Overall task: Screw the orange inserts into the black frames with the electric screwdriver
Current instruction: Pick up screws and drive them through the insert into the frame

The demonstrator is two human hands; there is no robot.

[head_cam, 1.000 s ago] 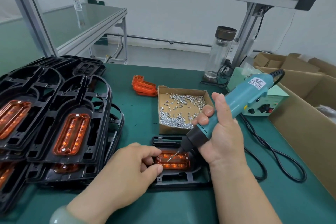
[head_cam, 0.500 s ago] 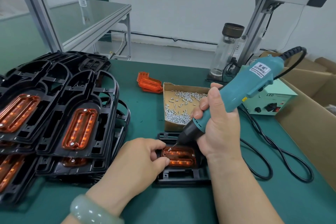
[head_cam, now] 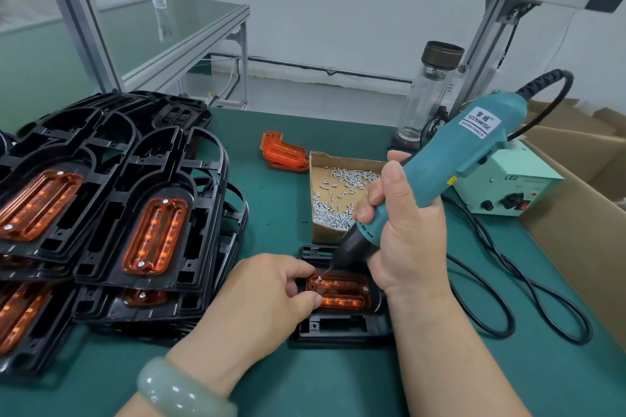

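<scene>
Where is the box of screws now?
In the head view, the box of screws sits right of centre, just behind the black frame, beside spare orange inserts.

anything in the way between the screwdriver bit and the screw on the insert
Nothing visible: the screwdriver bit meets the screw on the insert; the left hand holds the insert beside it, not across it.

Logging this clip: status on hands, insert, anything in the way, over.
Right hand grips electric screwdriver, tip on screw at left end of orange insert. Left hand pinches that end in black frame. Tip's path clear.
</scene>
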